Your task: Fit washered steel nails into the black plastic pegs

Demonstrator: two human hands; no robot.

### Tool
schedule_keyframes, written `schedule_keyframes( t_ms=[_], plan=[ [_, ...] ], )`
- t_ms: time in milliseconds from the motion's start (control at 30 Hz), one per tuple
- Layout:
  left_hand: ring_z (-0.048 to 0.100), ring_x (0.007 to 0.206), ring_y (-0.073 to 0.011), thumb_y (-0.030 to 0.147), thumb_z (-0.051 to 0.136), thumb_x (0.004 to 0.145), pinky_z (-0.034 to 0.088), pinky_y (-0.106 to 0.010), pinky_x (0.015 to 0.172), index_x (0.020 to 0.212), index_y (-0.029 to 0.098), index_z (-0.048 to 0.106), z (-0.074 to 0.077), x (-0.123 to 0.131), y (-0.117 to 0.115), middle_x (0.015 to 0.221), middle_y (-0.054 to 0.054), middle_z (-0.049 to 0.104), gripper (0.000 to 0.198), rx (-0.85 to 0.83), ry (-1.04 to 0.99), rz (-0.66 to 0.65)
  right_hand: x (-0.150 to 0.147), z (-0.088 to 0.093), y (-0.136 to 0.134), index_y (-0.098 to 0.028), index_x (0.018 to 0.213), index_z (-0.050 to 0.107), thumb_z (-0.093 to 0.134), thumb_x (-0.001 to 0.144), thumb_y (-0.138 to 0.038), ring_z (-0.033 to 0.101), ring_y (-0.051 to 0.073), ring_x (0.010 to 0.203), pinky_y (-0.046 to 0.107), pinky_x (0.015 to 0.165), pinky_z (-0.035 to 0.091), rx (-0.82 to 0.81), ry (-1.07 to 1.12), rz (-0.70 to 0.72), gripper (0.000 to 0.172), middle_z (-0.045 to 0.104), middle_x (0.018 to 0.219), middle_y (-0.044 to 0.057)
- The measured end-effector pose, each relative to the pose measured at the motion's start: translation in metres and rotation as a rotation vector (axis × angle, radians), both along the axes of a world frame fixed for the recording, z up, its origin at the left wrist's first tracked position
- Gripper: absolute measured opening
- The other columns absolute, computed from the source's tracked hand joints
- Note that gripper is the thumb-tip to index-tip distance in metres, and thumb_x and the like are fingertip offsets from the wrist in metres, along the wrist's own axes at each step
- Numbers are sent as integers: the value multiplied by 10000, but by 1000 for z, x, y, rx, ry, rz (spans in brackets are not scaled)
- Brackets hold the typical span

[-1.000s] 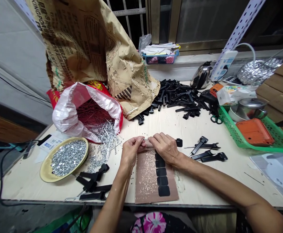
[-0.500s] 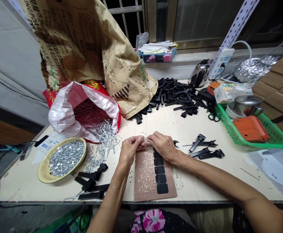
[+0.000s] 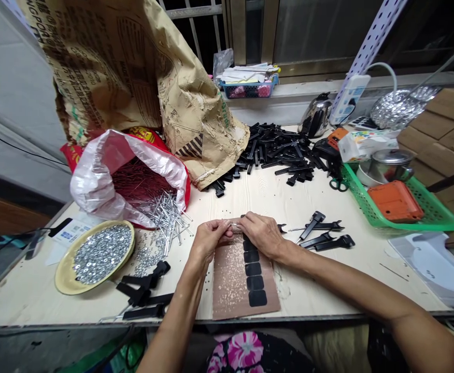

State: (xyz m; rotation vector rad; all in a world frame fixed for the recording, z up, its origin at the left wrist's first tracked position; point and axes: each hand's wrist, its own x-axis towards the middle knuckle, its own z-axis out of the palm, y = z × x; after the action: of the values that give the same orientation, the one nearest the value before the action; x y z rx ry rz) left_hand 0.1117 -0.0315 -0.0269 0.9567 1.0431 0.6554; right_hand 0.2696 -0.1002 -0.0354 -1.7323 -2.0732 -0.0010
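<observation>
My left hand (image 3: pixel 210 237) and my right hand (image 3: pixel 261 234) meet above the far end of a brown board (image 3: pixel 229 290). Between their pinched fingertips shows a thin silver metal rod (image 3: pixel 235 225); its ends are hidden by the fingers. Down the right side of the board runs a row of black rounded-square pads (image 3: pixel 253 268), the upper ones partly covered by my right hand. A dark forked tip (image 3: pixel 282 228) sticks out beyond my right hand; I cannot tell whether it is held or lying there.
Left are a yellow bowl of metal washers (image 3: pixel 131 254) and a white-red sack (image 3: pixel 90 191) spilling silver rods (image 3: pixel 168 220). Black plastic parts (image 3: pixel 273 147) are heaped at the back; several more (image 3: pixel 320 235) lie right. A green basket (image 3: pixel 406 226) and brown paper bag (image 3: pixel 196 109) stand behind.
The view has shifted slightly, so the whole scene sits a little further left. Both hands stay together over the board, with the rod still between the fingers.
</observation>
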Motion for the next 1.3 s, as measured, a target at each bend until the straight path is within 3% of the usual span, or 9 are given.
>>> schedule_keyframes(
  t_ms=[133, 233, 467, 733, 967, 1067, 1133, 1233, 1300],
  plan=[
    [580, 470, -91, 376, 842, 529, 510, -193, 504, 647, 92, 672, 2, 1, 1, 535, -30, 644, 352, -21, -14, -7, 1, 4, -1, -179, 1073, 593, 426, 956, -296, 563, 132, 820, 235, 660, 459, -37, 148, 30, 235, 551, 971, 59],
    [591, 477, -94, 359, 858, 506, 520, -191, 508, 672, 83, 683, 1, 0, 3, 538, -35, 645, 366, -47, -19, -12, 2, 5, -2, -210, 1152, 574, 407, 961, -239, 566, 125, 832, 239, 713, 470, -44, 200, 83, 255, 543, 946, 44],
    [599, 474, -92, 324, 841, 561, 536, -182, 516, 685, 75, 691, -5, 0, 0, 541, -44, 646, 315, -59, 3, -54, 10, 3, -7, -215, 996, 639, 450, 950, -278, 560, 119, 799, 223, 635, 408, -42, 147, -10, 204, 572, 956, 34],
    [612, 510, -99, 360, 737, 712, 550, -212, 569, 723, 70, 697, -4, 7, -8, 607, -79, 669, 292, -124, 10, -76, 25, -3, -17, -243, 1022, 646, 448, 957, -320, 570, 103, 807, 216, 660, 405, -51, 190, 14, 222, 592, 920, 11],
    [478, 451, -79, 512, 612, 766, 358, -187, 410, 909, 123, 710, -14, -2, -13, 642, -11, 620, 426, 262, 276, 23, 49, -11, -14, -217, 1002, 648, 442, 957, -342, 568, 110, 778, 217, 613, 391, -64, 166, 12, 245, 603, 888, 16],
    [539, 553, -133, 487, 588, 789, 397, -226, 533, 828, 161, 730, -21, -1, -16, 654, -20, 642, 359, 488, 463, 23, 55, -17, -15, -202, 962, 658, 437, 958, -346, 532, 117, 735, 224, 570, 360, -59, 74, 45, 264, 584, 832, 18],
    [581, 649, -171, 457, 568, 810, 411, -249, 636, 782, 187, 731, -26, 1, -18, 679, -25, 661, 316, 626, 542, 25, 55, -19, -20, -180, 904, 655, 417, 969, -308, 507, 111, 718, 221, 564, 357, -58, 38, 149, 278, 579, 810, 17],
    [597, 706, -190, 430, 526, 844, 400, -264, 701, 789, 206, 722, -30, 4, -19, 719, -26, 674, 302, 730, 603, 18, 53, -20, -26, -185, 885, 645, 398, 976, -248, 493, 117, 762, 220, 574, 367, -75, -20, 386, 271, 583, 810, 14],
    [598, 719, -193, 421, 506, 857, 394, -269, 711, 800, 207, 714, -32, 5, -20, 747, -31, 677, 304, 771, 627, 10, 54, -19, -25, -187, 890, 642, 396, 975, -246, 489, 127, 789, 220, 569, 373, -71, -17, 369, 267, 583, 818, 19]
  ],
)
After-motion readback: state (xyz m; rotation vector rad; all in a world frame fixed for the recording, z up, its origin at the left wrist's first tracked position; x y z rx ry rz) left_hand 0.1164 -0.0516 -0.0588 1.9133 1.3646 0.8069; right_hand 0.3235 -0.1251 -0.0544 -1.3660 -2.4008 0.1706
